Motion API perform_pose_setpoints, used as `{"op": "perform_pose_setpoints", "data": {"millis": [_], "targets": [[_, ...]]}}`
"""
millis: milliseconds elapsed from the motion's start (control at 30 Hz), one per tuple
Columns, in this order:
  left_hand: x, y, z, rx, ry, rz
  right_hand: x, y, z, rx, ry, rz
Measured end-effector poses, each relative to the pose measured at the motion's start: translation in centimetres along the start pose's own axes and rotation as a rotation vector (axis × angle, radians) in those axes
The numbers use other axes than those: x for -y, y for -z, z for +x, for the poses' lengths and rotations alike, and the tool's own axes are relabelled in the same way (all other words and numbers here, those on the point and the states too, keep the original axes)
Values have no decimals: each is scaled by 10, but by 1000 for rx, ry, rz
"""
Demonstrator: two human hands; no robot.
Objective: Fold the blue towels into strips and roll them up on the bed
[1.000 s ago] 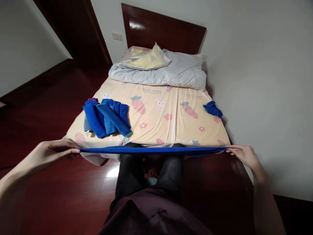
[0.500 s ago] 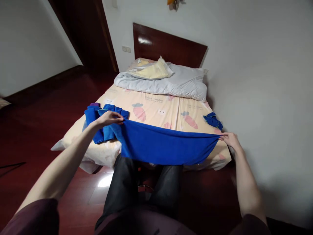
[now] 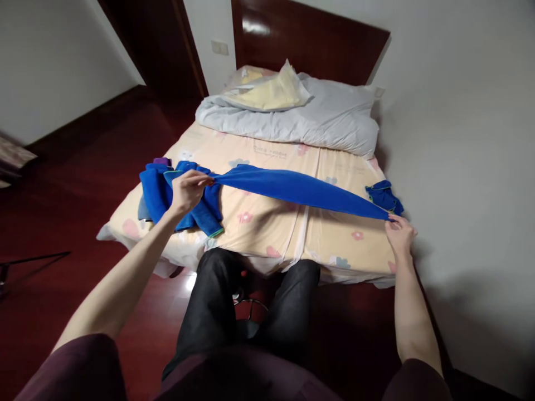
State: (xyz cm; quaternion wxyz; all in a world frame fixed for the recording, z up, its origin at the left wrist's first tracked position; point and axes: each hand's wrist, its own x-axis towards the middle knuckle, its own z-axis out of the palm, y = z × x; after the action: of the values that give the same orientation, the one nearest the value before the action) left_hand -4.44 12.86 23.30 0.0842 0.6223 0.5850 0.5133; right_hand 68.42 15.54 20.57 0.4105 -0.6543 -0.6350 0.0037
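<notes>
Stretching between left fingers (image 3: 203, 178) and right fingers (image 3: 395, 219) clamped on its ends, the cloth (image 3: 292, 187) is now billowing over the bed (image 3: 334, 239) instead of hanging, apparently spreading but not yet lying flat.

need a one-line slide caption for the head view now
Left hand and right hand stretch a blue cloth above a patterned bedsheet, near a pile of other cloths.

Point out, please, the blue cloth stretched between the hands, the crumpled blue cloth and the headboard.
Stretched blue cloth (image 3: 295, 188), head view: middle of its span.
Crumpled blue cloth (image 3: 383, 195), head view: middle of the bundle.
Headboard (image 3: 309, 42), head view: front panel.
</notes>
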Motion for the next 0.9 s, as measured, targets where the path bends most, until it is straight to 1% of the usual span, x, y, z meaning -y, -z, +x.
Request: {"op": "perform_pose_setpoints", "data": {"millis": [67, 100, 200, 300, 333, 367, 433, 500, 567, 633, 700, 767, 833, 900], "targets": [[22, -6, -29, 79, 47, 37, -17, -19, -21, 26, 9, -15], [33, -10, -44, 123, 76, 51, -27, -29, -31, 60, 7, -22], [68, -27, -86, 236, 150, 95, -56, -59, -65, 212, -34, -83], [97, -45, -120, 326, 171, 197, -79, -80, -98, 398, -79, -198], [104, -51, -130, 387, 157, 243, -83, -84, -108, 460, -78, -243], [109, -56, -137, 473, 127, 294, -86, -87, -118, 511, -64, -291], [113, -66, -150, 646, 25, 416, -83, -89, -132, 559, 8, -392], [111, -74, -157, 757, -100, 549, -73, -91, -140, 565, 124, -472], [106, -81, -160, 789, -209, 646, -58, -94, -143, 602, 238, -508], [101, -85, -160, 810, -293, 673, -45, -96, -143, 669, 298, -519], [98, -85, -157, 837, -350, 667, -38, -95, -142, 716, 288, -535], [97, -81, -155, 856, -370, 679, -38, -90, -144, 732, 239, -553], [99, -76, -156, 885, -356, 707, -42, -82, -147, 739, 187, -567], [102, -70, -160, 938, -322, 726, -45, -73, -152, 742, 148, -583]]}}
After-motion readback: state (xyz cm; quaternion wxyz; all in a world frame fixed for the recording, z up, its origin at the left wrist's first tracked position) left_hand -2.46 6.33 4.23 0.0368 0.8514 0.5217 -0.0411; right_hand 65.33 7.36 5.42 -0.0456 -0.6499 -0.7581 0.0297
